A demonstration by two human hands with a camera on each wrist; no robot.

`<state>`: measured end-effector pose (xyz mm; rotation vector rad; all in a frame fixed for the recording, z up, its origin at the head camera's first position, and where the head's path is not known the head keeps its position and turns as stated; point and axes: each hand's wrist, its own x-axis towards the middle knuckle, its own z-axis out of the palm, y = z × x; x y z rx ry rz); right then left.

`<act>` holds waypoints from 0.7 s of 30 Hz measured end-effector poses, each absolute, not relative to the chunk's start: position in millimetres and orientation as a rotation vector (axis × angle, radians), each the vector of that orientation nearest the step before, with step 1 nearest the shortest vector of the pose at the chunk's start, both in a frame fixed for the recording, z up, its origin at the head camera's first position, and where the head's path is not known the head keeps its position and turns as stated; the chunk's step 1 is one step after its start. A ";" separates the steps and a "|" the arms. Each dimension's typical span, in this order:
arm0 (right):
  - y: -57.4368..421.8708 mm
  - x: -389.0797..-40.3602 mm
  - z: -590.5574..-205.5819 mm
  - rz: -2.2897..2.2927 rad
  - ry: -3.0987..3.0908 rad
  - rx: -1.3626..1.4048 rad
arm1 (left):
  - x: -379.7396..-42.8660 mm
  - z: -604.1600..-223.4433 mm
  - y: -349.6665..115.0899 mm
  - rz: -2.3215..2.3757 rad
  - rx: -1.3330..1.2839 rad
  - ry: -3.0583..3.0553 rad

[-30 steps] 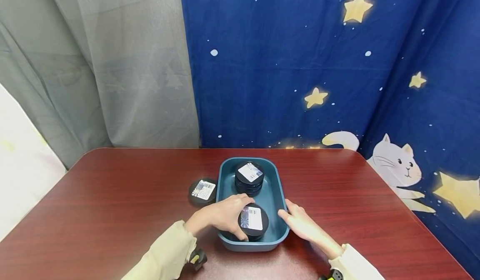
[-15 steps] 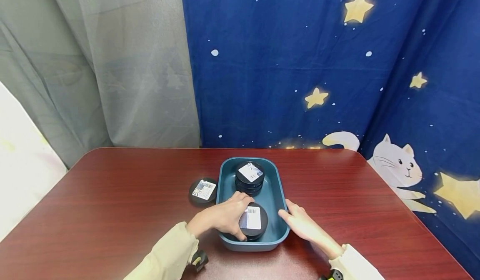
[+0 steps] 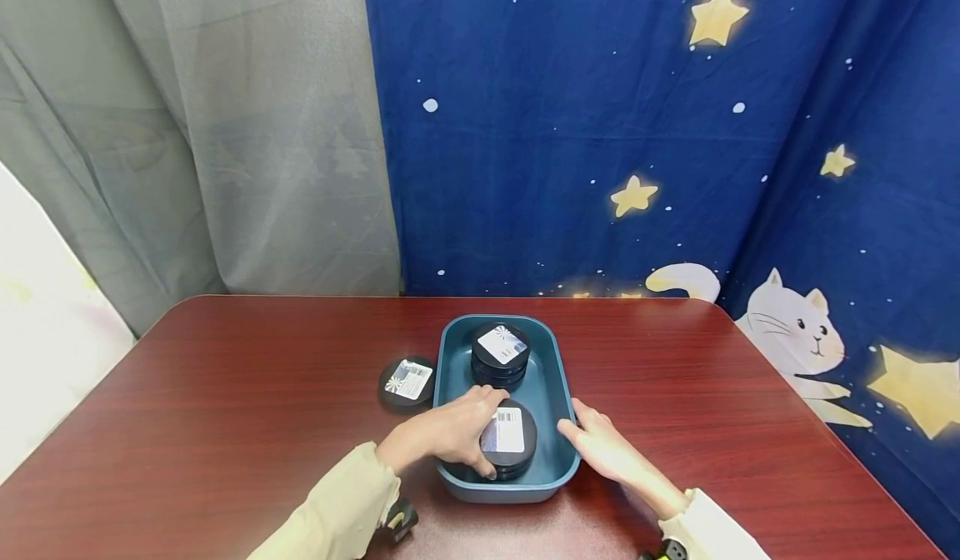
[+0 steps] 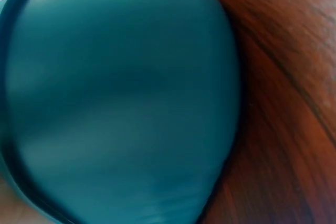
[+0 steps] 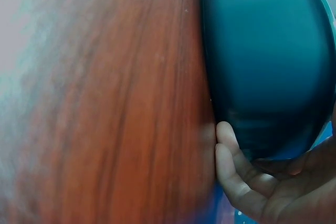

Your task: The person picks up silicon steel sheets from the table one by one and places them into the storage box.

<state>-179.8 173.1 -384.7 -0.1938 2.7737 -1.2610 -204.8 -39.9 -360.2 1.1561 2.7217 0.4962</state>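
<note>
A blue rectangular bin (image 3: 551, 483) stands on the table with two stacks of flat black round tins in it. White labels mark the top of each stack. Reaching over the left rim, my left hand (image 3: 461, 428) grips the near stack of tins (image 3: 521, 447), thumb on the near side and fingers on the far side. The far stack (image 3: 501, 368) stands untouched at the back. My right hand (image 3: 596, 443) holds the bin's right wall, thumb over the rim and fingers (image 5: 231, 163) against the outside. The bin's outer wall (image 4: 126, 87) fills much of the left wrist view and hides the tins there.
One more labelled black tin (image 3: 397, 397) lies on the table, close against the bin's left side. The dark red table (image 3: 247, 377) ends at a far edge before grey and blue curtains (image 3: 570, 127).
The top of the near stack has shifted slightly away from the person, and its label has turned a little under my left hand. My right hand stays on the bin.
</note>
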 end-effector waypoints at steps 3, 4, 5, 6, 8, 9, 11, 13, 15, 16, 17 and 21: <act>173.2 -179.7 -384.8 -1.266 2.768 -0.194 | -205.8 -362.3 -39.2 0.483 1.168 2.737; 173.3 -179.7 -384.8 -1.266 2.768 -0.194 | -205.8 -362.8 -39.1 0.481 1.172 2.740; 173.3 -179.7 -384.8 -1.265 2.771 -0.193 | -205.8 -363.3 -39.0 0.474 1.178 2.746; 173.3 -179.6 -384.7 -1.262 2.773 -0.191 | -205.8 -363.6 -38.9 0.470 1.180 2.747; 173.4 -179.5 -384.6 -1.258 2.778 -0.188 | -205.8 -363.9 -38.7 0.471 1.186 2.747; 173.5 -179.5 -384.5 -1.257 2.778 -0.187 | -205.7 -364.0 -38.7 0.473 1.190 2.746; 173.5 -179.4 -384.6 -1.258 2.779 -0.188 | -205.6 -364.1 -38.7 0.471 1.206 2.746; 173.6 -179.5 -384.9 -1.264 2.776 -0.191 | -205.3 -364.0 -39.1 0.476 1.220 2.741; 173.5 -179.7 -385.3 -1.268 2.775 -0.198 | -205.0 -363.4 -39.8 0.481 1.239 2.735; 173.5 -179.8 -385.4 -1.269 2.776 -0.202 | -204.8 -362.8 -40.4 0.491 1.246 2.728; 173.5 -179.9 -385.6 -1.269 2.776 -0.203 | -204.8 -362.1 -41.1 0.502 1.258 2.720; 173.9 -179.0 -384.0 -1.266 2.771 -0.201 | -204.2 -355.7 -45.8 0.604 1.262 2.665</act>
